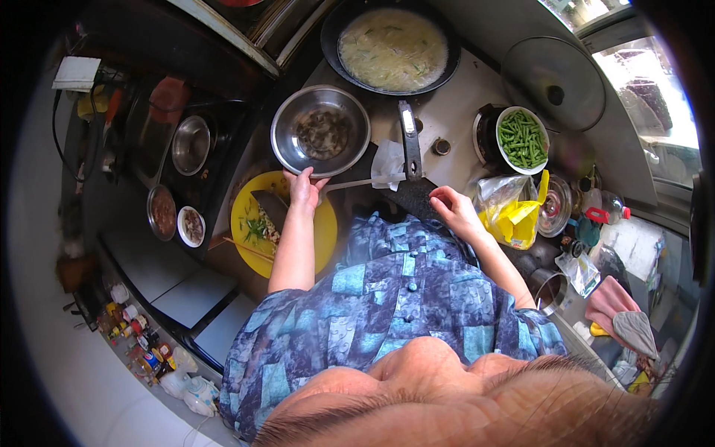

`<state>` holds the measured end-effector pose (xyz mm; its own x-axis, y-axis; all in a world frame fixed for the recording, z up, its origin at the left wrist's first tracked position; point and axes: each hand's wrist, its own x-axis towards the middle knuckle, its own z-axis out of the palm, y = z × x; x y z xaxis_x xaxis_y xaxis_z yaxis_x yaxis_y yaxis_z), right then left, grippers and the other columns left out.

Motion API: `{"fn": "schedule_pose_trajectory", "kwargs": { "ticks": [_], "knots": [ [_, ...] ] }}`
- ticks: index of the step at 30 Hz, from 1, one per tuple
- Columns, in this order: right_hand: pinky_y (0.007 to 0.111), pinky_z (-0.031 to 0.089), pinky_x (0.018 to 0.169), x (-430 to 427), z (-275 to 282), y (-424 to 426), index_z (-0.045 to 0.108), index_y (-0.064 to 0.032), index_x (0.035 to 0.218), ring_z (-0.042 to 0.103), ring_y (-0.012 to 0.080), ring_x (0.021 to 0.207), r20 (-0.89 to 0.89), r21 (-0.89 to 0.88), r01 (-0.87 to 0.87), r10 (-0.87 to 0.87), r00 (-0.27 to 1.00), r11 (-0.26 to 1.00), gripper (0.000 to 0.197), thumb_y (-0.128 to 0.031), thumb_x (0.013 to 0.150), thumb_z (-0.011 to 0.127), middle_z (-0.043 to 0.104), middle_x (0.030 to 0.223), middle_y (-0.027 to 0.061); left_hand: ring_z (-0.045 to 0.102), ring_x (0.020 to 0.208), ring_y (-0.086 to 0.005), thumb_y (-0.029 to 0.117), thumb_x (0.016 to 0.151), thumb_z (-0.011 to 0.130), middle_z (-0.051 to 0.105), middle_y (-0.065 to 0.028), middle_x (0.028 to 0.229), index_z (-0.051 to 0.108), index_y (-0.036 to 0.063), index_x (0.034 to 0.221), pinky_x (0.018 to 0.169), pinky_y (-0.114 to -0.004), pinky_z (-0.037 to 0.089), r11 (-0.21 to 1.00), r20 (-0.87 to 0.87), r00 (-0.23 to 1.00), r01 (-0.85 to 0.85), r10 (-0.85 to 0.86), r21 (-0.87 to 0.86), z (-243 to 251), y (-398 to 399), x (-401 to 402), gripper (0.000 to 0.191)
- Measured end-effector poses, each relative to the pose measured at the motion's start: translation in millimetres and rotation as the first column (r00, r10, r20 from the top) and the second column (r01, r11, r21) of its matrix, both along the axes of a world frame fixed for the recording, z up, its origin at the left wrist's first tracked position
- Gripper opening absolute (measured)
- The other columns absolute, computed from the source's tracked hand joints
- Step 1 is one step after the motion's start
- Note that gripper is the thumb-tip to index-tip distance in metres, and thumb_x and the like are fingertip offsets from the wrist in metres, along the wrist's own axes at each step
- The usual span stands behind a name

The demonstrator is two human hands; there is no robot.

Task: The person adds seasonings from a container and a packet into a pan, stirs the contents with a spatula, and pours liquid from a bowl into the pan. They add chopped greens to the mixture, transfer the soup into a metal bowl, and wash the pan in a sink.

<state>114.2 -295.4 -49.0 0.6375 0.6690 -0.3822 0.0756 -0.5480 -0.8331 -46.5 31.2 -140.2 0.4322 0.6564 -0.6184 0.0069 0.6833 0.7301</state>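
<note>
My left hand point(304, 190) holds a stainless steel bowl point(285, 125) by its near rim. Dark, wet pieces of food point(322, 133) lie in the bottom of the bowl. Below that hand, a yellow round cutting board point(329, 232) carries a cleaver point(272, 207), chopped green onion point(257, 228) and a pair of chopsticks point(248, 250). A long-handled utensil point(363, 181) reaches right from beside my left hand; its head is partly hidden. My right hand point(455, 209) is empty, fingers loosely bent, near the wok's handle point(410, 139). The wok point(391, 50) holds pale, cloudy broth with green bits.
Right of the wok are a bowl of cut green beans point(522, 139) on a dark pot and a glass lid point(581, 84) against the wall. A yellow plastic bag point(514, 220) sits by my right forearm. Several metal and white bowls point(191, 145) stand to the left.
</note>
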Motion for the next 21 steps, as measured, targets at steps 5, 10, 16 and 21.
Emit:
{"fn": "schedule_pose_trajectory", "kwargs": {
  "ticks": [5, 10, 16, 21],
  "knots": [
    [0.03, 0.051, 0.071, 19.4, -40.1, -1.5, 0.063, -0.0016, 0.1, 0.062, 0.0142, 0.075, -0.006, 0.064, 0.049, -0.049, 0.999, 0.997, 0.02, -0.018, 0.089, 0.063, 0.067, 0.084, 0.0093, 0.056, 0.108, -0.0358, 0.002, 0.091, 0.048, 0.036, -0.0202, 0.135, 0.001, 0.022, 0.146, 0.087, -0.052, 0.053, 0.999, 0.029, 0.999, -0.034, 0.035, -0.036, -3.8, -5.5, 9.9, 0.075],
    [0.037, 0.052, 0.075, 65.4, -84.9, 32.9, 0.06, -0.0032, 0.105, 0.067, 0.0241, 0.086, 0.222, 0.01, 0.185, -0.182, 0.958, 0.983, 0.026, -0.02, 0.084, 0.066, 0.068, 0.092, 0.0136, 0.054, 0.111, -0.0366, 0.004, 0.091, 0.049, 0.038, -0.0209, 0.134, 0.001, 0.0163, 0.148, 0.089, -0.05, 0.052, 1.0, 0.013, 1.0, 0.013, -0.013, -0.025, -1.7, -7.5, 15.1, 0.076],
    [0.043, 0.051, 0.078, 96.6, -95.5, 95.4, 0.059, -0.0044, 0.103, 0.063, 0.0293, 0.093, 0.616, -0.432, 0.115, 0.199, 0.762, 0.895, 0.032, -0.028, 0.081, 0.064, 0.064, 0.099, 0.0142, 0.055, 0.109, -0.0359, 0.004, 0.088, 0.054, 0.046, -0.0209, 0.125, 0.014, 0.0077, 0.144, 0.09, -0.049, 0.051, 1.0, -0.064, 0.998, -0.014, 0.014, -0.005, -0.9, -21.3, 14.6, 0.069],
    [0.04, 0.051, 0.074, 118.1, -122.3, 108.5, 0.06, -0.0072, 0.101, 0.063, 0.0276, 0.09, 0.692, -0.554, 0.105, 0.387, 0.61, 0.826, 0.026, -0.02, 0.078, 0.059, 0.064, 0.097, 0.0127, 0.056, 0.108, -0.0358, 0.005, 0.089, 0.052, 0.042, -0.0244, 0.129, 0.009, 0.0063, 0.147, 0.087, -0.048, 0.053, 1.0, -0.074, 0.997, 0.012, -0.012, -0.004, 10.6, -31.4, 23.7, 0.072]
  ]
}}
